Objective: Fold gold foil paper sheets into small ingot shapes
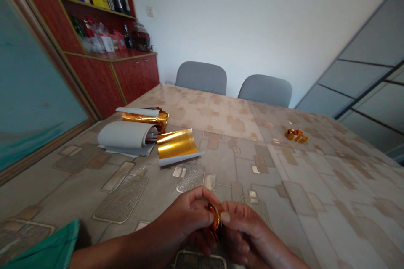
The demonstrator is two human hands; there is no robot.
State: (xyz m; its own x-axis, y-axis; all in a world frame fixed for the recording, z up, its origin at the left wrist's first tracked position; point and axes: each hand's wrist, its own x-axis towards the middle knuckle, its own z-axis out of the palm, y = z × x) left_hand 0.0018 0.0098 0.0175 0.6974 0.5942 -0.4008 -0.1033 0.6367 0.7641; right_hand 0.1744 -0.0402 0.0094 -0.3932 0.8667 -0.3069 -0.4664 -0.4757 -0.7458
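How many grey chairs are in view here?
2: the left grey chair and the right grey chair, both beyond the far edge of the table, against the wall side. Only their backs show; others may be out of view.

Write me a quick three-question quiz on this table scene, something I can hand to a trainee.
1. True or false: the left hand and the right hand both hold the small gold piece.
2. Fill in left or right: in the head view, the crumpled gold bundle lies to the ____ of the curled gold sheet.
3. How many grey chairs show beyond the far edge of the table?

Key: 1. True. 2. Right. 3. Two.
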